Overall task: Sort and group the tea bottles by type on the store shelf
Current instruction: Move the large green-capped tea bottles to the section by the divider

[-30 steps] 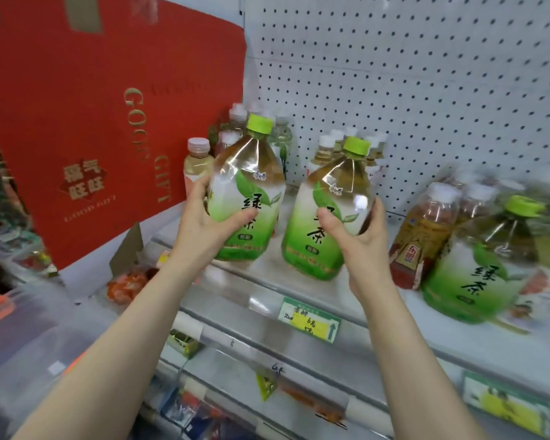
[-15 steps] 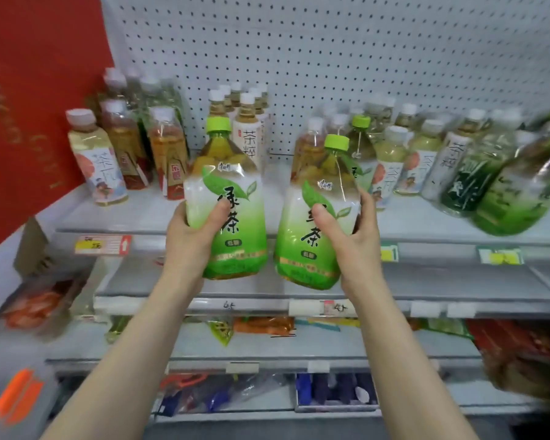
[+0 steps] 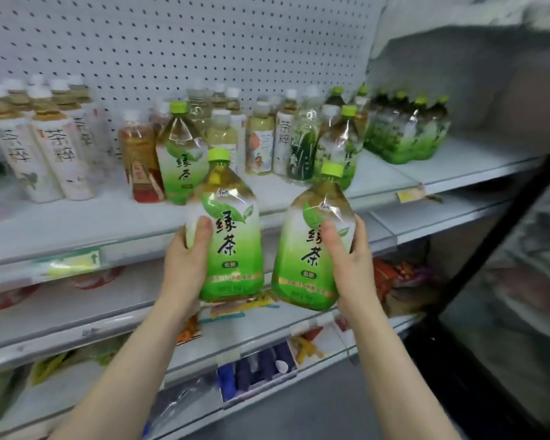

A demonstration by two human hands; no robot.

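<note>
shelf [image 3: 77, 230] behind | left grip [image 3: 185, 268] curled round green tea bottle [image 3: 235, 249] | right grip [image 3: 351, 268] curled round second bottle [image 3: 305, 274]

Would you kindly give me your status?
Left hand grips first green-tea bottle; right hand grips second green-tea bottle. Both off shelf. Mixed bottles crowd it.

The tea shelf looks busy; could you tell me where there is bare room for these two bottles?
Bare shelf lies right of the wrapped green tea pack, and a strip runs along the front edge. The mixed bottles in the middle and white-label bottles at left are crowded.
</note>
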